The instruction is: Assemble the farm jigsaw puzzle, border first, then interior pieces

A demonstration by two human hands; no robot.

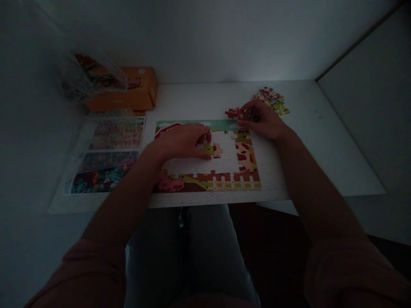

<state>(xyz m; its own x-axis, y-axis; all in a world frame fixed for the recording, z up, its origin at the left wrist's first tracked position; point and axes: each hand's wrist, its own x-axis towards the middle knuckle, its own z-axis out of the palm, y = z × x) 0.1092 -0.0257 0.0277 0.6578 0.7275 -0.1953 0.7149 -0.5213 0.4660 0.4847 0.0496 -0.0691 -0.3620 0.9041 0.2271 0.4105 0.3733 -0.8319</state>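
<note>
A jigsaw puzzle [234, 185] with a farm picture lies on the white table, its border joined around a bare middle. My left hand [184, 140] reaches over its left side, thumb and fingers closed about a green and tan puzzle piece [217, 150] inside the frame. Just above the puzzle's top right edge, my right hand [261, 119] pinches a red puzzle piece [233, 113] with a bit of blue. Behind that hand is a pile of loose puzzle pieces [272, 100], partly covered by it. My left hand hides part of the red barn [167, 129].
An orange box [138, 90] stands at the back left, with a clear plastic bag [93, 77] against it. Printed picture sheets [109, 158] in clear plastic lie left of the puzzle. Walls border the table [330, 149] at the back. The light is dim.
</note>
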